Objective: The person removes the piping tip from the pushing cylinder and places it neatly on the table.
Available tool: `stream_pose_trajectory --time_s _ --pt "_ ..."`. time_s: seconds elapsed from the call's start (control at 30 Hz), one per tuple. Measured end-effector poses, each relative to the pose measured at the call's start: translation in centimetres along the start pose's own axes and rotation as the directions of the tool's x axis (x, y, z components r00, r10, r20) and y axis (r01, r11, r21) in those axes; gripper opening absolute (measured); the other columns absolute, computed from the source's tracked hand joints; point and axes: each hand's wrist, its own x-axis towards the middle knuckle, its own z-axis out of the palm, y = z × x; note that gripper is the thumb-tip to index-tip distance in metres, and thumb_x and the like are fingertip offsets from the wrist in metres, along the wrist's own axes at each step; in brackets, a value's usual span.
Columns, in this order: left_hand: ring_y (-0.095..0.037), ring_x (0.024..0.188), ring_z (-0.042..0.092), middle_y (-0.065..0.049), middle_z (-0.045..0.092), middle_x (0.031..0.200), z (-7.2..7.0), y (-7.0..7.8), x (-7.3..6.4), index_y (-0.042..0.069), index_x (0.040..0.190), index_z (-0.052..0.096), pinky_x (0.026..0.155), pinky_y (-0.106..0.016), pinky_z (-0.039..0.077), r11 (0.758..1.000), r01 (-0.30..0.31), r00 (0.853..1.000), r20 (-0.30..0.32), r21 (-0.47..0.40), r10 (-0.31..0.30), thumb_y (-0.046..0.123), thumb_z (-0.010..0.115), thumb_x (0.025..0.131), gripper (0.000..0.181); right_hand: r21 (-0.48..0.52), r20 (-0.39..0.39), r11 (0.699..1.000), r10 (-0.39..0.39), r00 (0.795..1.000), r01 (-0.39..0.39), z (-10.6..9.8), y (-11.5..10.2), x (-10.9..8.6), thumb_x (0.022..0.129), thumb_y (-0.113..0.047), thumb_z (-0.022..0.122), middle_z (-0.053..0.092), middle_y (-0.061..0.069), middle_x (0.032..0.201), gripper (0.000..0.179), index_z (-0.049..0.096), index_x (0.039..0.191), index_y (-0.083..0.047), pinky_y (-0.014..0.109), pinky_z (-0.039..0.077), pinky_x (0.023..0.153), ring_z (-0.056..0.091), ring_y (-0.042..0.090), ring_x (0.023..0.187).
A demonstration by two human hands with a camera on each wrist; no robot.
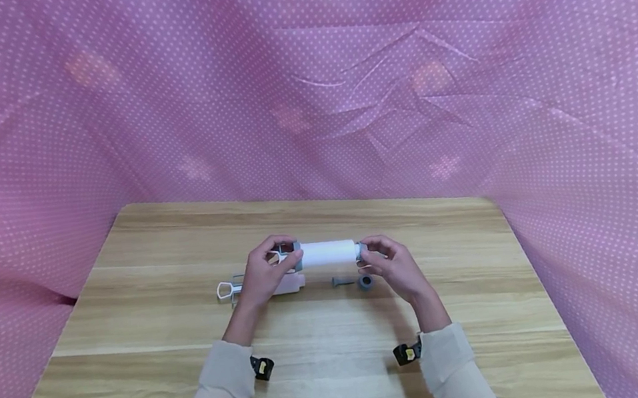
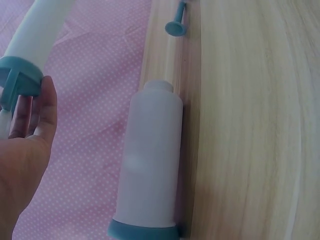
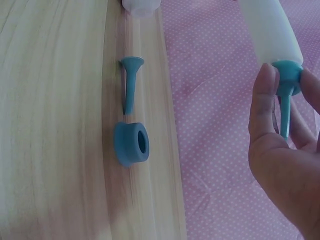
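Above the table, both hands hold a large white syringe [image 1: 328,252] lying level between them. My left hand [image 1: 265,273] grips its teal collar [image 2: 25,75] at the plunger end, thumb in front. At the other end, my right hand [image 1: 394,266] pinches the teal cap [image 3: 288,72], from which a thin teal nozzle [image 3: 285,112] sticks out between the fingers. A second syringe [image 2: 152,155], with a bare neck and a teal collar, lies on the table below the left hand. Beside it lie a loose teal nozzle [image 3: 131,82] and a teal ring cap [image 3: 132,144].
Everything is on or over a wood-grain table [image 1: 343,384]. Pink dotted cloth [image 1: 305,93] hangs behind it and along both sides. The second syringe's white plunger handle [image 1: 225,291] points left. Dark wrist cameras [image 1: 264,368] sit at both cuffs.
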Motion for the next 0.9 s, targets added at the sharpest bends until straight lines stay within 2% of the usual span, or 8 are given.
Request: stream_pose_trajectory --time_s 0.23,0.47,0.6,0.73,0.9 --pt "-0.024 0.106 0.058 -0.016 0.066 0.116 -0.5 -0.1 0.3 0.0 0.122 0.066 0.092 -0.041 0.049 0.999 0.029 0.998 0.06 0.014 -0.03 0.015 0.072 0.095 0.031 -0.051 0.02 0.998 -0.046 0.999 0.047 0.0 -0.3 0.1 0.097 -0.003 0.067 0.056 0.017 0.124 0.03 0.056 0.123 0.007 0.036 0.06 0.077 0.07 0.022 0.09" --pt "-0.024 0.112 0.056 -0.009 0.065 0.119 -1.1 -0.3 0.3 0.009 0.123 0.065 0.1 -0.045 0.041 0.997 0.061 0.99 0.122 0.053 -0.067 0.021 0.072 0.095 0.031 -0.072 0.029 0.994 -0.084 0.996 0.086 0.1 -0.4 0.2 0.099 -0.007 0.065 0.055 0.018 0.128 0.028 0.056 0.12 0.01 0.041 0.06 0.081 0.068 0.025 0.098" --pt "-0.027 0.11 0.056 -0.01 0.064 0.119 -1.2 -0.2 0.1 0.008 0.122 0.065 0.099 -0.048 0.042 0.997 0.064 0.991 0.12 0.036 -0.067 0.021 0.073 0.095 0.031 -0.078 0.027 0.994 -0.069 0.997 0.07 0.2 -0.2 0.3 0.102 -0.011 0.062 0.054 0.018 0.129 0.032 0.055 0.126 0.008 0.043 0.059 0.084 0.064 0.027 0.104" --pt "-0.027 0.108 0.055 -0.01 0.063 0.119 -1.3 -0.1 -0.1 0.009 0.122 0.065 0.094 -0.047 0.045 0.998 0.054 0.993 0.102 0.018 -0.055 0.02 0.073 0.094 0.031 -0.037 0.029 0.999 -0.035 0.999 0.036 0.3 -0.1 0.4 0.101 -0.01 0.063 0.052 0.019 0.13 0.038 0.051 0.134 0.006 0.04 0.057 0.09 0.062 0.026 0.107" --pt "-0.027 0.108 0.054 -0.011 0.063 0.119 -1.4 0.0 0.0 0.007 0.123 0.065 0.093 -0.047 0.046 0.999 0.045 0.995 0.093 0.006 -0.045 0.018 0.073 0.094 0.032 -0.025 0.032 0.999 -0.027 0.999 0.027 0.4 0.0 0.4 0.1 -0.005 0.063 0.053 0.02 0.126 0.036 0.053 0.131 0.01 0.039 0.057 0.092 0.065 0.025 0.103"
